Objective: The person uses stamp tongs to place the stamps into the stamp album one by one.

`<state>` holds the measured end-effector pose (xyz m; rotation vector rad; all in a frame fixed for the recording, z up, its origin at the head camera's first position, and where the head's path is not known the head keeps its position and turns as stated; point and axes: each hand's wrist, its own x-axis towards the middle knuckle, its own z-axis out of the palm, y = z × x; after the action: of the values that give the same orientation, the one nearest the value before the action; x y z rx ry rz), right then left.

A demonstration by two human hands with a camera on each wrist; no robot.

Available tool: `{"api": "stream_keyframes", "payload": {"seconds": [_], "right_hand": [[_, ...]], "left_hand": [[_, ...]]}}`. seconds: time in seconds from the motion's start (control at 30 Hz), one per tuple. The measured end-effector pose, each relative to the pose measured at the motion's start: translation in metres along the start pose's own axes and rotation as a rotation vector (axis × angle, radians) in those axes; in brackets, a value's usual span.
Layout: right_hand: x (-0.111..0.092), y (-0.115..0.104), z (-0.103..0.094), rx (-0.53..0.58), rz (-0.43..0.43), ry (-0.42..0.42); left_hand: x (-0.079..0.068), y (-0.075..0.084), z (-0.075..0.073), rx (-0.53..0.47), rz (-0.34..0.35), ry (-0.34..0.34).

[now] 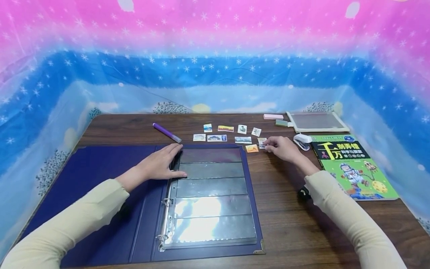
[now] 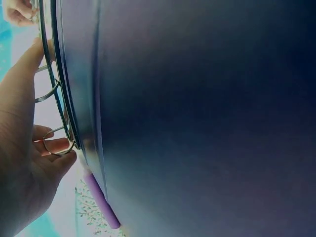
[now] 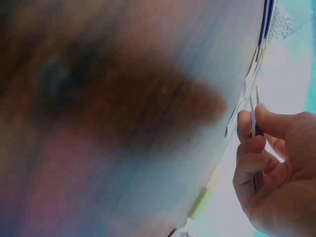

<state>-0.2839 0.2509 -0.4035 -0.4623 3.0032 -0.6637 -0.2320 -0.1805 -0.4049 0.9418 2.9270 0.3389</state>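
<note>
My left hand (image 1: pixel 158 164) rests at the ring spine of a dark blue binder-style stamp album (image 1: pixel 97 175), fingers extended and thumb on the page. The pocket page (image 1: pixel 209 170) has several dark, clear-fronted strips and reflects light. In the left wrist view, the fingers (image 2: pixel 55 165) are beside a metal ring (image 2: pixel 45 143). My right hand (image 1: pixel 282 147) grips metal tweezers (image 3: pixel 254 118), tips pointing away from the palm. It is over the small stamps right of the album, touching or nearly touching one stamp (image 1: pixel 261 141). An orange stamp (image 1: pixel 251 148) lies just left of it.
Several other stamps (image 1: pixel 217 138) lie behind the album, near a purple marker (image 1: pixel 166 132). At right are a white stapler (image 1: pixel 303 141), a green book (image 1: pixel 357 170), a pale-framed tray (image 1: pixel 319 121), and pink (image 1: pixel 273 117) and green (image 1: pixel 281 123) blocks. A patterned cloth surrounds the table.
</note>
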Motion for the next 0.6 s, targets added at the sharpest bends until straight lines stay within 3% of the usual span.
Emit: {"api": "stream_keyframes", "payload": {"seconds": [0.6], "right_hand": [[0.008, -0.011, 0.003, 0.012, 0.046, -0.057]], "left_hand": [[-0.001, 0.000, -0.003, -0.015, -0.016, -0.022]]}}
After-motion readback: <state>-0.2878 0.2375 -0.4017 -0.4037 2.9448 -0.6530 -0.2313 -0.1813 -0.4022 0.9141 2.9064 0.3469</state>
